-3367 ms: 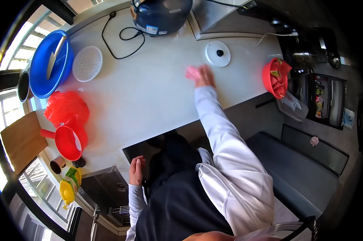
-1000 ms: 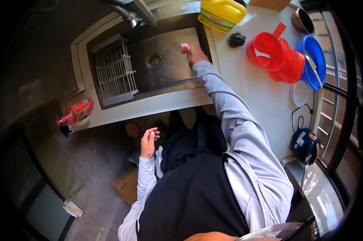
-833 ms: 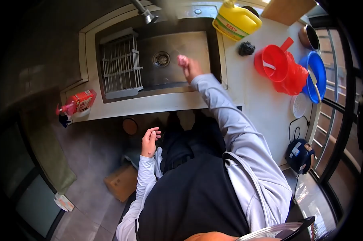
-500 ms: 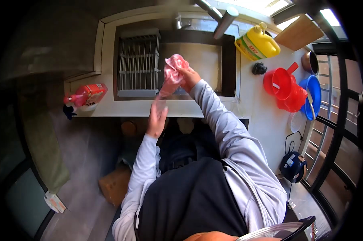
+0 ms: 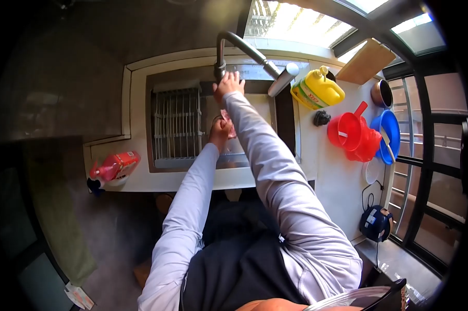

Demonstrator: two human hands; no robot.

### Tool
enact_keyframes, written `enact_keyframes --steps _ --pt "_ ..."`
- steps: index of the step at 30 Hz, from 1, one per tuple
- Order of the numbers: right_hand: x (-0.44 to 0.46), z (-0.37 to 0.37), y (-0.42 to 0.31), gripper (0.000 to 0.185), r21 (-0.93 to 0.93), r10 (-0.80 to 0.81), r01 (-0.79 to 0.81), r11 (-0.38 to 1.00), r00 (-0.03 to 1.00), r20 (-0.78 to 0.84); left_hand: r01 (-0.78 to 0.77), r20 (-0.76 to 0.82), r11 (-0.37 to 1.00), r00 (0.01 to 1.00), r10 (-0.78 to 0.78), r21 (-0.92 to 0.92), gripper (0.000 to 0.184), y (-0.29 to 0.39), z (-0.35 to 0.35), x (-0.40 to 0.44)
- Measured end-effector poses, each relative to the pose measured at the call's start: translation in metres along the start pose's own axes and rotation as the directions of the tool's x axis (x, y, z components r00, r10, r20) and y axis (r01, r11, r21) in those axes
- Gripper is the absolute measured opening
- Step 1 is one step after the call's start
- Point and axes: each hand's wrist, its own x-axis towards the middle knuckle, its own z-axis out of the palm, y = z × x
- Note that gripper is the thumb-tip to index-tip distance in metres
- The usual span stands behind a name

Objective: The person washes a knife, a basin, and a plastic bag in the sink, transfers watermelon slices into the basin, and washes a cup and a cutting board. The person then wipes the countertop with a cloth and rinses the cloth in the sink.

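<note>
Over the metal sink (image 5: 254, 106), my left hand (image 5: 220, 131) is closed round a crumpled pink cloth (image 5: 229, 124), part of which hangs on its right side. My right hand (image 5: 228, 85) is farther back, its fingers apart, close to the end of the grey faucet (image 5: 242, 44). Whether the fingers touch the faucet I cannot tell. A wire dish rack (image 5: 177, 124) stands in the sink, left of both hands. My right forearm covers part of the basin.
Left of the sink stands a red soap bottle (image 5: 121, 166). On the right are a yellow jug (image 5: 318, 89), a black clump (image 5: 321, 118), a red dipper (image 5: 343, 129), a red bag (image 5: 366, 145), a blue basin (image 5: 389, 127), a pot (image 5: 381, 94) and a dark appliance (image 5: 376, 223).
The view has swung from the counter to the sink. The pink cloth has passed from my right hand to my left. My right hand, now without it, has reached up to the faucet.
</note>
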Motion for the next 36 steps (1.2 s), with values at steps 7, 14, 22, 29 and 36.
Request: enact_keyframes --steps 7,14,22,29,36 --pt "-0.055 0.011 0.048 0.072 0.081 -0.216 0.222 0.972 0.974 -0.071 -0.355 -0.03 0.93 0.933 0.359 0.095 0.032 0.019 0.036 0.009" --pt "-0.07 0.101 0.172 0.054 0.956 0.181 -0.258 0.138 0.956 0.231 -0.032 0.203 0.952 0.974 0.098 -0.305 0.028 0.029 0.098 0.03" --pt "-0.054 0.06 0.159 0.035 0.946 0.362 0.043 0.322 0.918 -0.165 -0.321 -0.358 0.905 0.84 0.408 0.279 0.02 0.08 0.108 0.033" --pt "-0.063 0.079 0.158 0.047 0.664 0.235 -0.348 0.661 0.937 0.257 -0.133 -0.065 0.972 0.99 0.123 -0.192 0.028 0.052 0.095 0.035" --pt "-0.098 0.089 0.125 0.054 0.865 0.059 0.17 0.472 0.973 -0.224 -0.13 -0.409 0.991 0.903 0.132 0.032 0.058 0.034 0.082 0.067"
